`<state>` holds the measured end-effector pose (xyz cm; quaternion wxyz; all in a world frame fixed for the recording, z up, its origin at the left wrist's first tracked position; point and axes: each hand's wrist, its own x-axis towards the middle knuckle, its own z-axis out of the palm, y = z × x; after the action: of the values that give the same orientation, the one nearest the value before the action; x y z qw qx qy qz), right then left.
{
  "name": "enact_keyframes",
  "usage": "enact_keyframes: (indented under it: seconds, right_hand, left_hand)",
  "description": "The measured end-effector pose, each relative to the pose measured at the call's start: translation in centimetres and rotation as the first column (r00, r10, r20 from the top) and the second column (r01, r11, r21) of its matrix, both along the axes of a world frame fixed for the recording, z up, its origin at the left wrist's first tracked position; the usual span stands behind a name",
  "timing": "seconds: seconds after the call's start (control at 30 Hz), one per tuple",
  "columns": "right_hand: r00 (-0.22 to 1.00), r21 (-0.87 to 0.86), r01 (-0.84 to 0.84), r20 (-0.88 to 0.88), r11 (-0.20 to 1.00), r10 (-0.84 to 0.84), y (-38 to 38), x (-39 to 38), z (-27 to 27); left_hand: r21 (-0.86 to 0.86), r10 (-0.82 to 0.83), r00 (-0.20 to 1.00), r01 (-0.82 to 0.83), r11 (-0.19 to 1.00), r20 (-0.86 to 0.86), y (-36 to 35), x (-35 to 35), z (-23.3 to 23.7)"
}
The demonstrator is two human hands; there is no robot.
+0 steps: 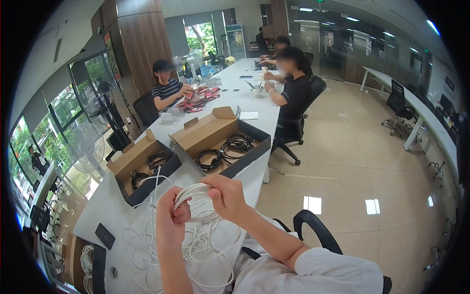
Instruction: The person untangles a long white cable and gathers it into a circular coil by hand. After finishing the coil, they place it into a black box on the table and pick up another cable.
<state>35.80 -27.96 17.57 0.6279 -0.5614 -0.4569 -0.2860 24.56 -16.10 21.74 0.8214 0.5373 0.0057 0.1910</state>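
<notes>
Both my hands hold a coil of white cable (197, 190) above the near end of the table. My left hand (172, 206) has its fingers closed round the left side of the loops. On the coil's upper right, my right hand (226, 197) is closed over the strands. One strand rises in an arc beside my left hand and runs down to a loose white cable heap (139, 235) on the tabletop. Part of that heap lies hidden behind my forearms.
Two open cardboard boxes with coiled black cables, a larger box (230, 142) and a smaller box (142, 166), stand beyond my hands. A phone (105, 235) lies left. A box of white coils (85, 264) sits lower left. Several people work along the table (235, 88).
</notes>
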Motion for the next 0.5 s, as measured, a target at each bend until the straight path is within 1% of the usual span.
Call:
enact_keyframes:
  seconds: [0.07, 0.17, 0.27, 0.3, 0.33, 0.4, 0.43, 0.5]
  right_hand:
    - [0.999, -0.08, -0.017, 0.031, 0.997, 0.019, -0.8, 0.0, 0.0]
    - [0.998, -0.243, 0.037, 0.061, 0.969, -0.023, -1.5, -0.7, 1.0]
    - [0.997, -0.364, 0.075, -0.006, 0.928, -0.083, -1.1, -1.0, 0.7]
    - [0.99, -0.414, 0.103, -0.047, 0.904, -0.134, -1.3, -1.2, 0.5]
    - [0.979, -0.464, 0.124, -0.085, 0.877, -0.184, -1.6, -1.4, 0.4]
    - [0.952, -0.554, 0.162, -0.13, 0.817, -0.277, -1.9, -1.2, 0.6]
    - [0.963, -0.475, 0.133, -0.146, 0.87, -0.227, -2.1, -1.0, 0.8]
    - [0.966, -0.395, 0.225, -0.029, 0.891, -0.257, -1.8, 0.0, 0.1]
  left_hand:
    - [0.045, -0.026, 0.999, 0.028, 0.999, -0.028, -0.1, -0.5, 0.5]
    - [0.173, 0.068, 0.996, -0.058, 0.983, -0.052, 0.2, -0.3, 0.4]
    - [0.263, 0.135, 0.989, -0.113, 0.958, -0.067, 0.4, 0.0, 0.1]
    - [0.351, 0.159, 0.983, -0.117, 0.929, -0.093, 0.1, -0.1, 0.2]
    - [0.455, 0.182, 0.981, -0.129, 0.881, -0.073, -0.2, 0.0, -0.3]
    - [0.644, 0.225, 0.974, -0.173, 0.745, 0.001, -0.3, 1.0, -1.5]
    - [0.646, 0.195, 0.981, -0.134, 0.751, -0.023, -0.3, 1.3, -2.0]
    - [0.663, 0.144, 0.989, -0.086, 0.744, -0.033, -1.2, 1.1, -1.9]
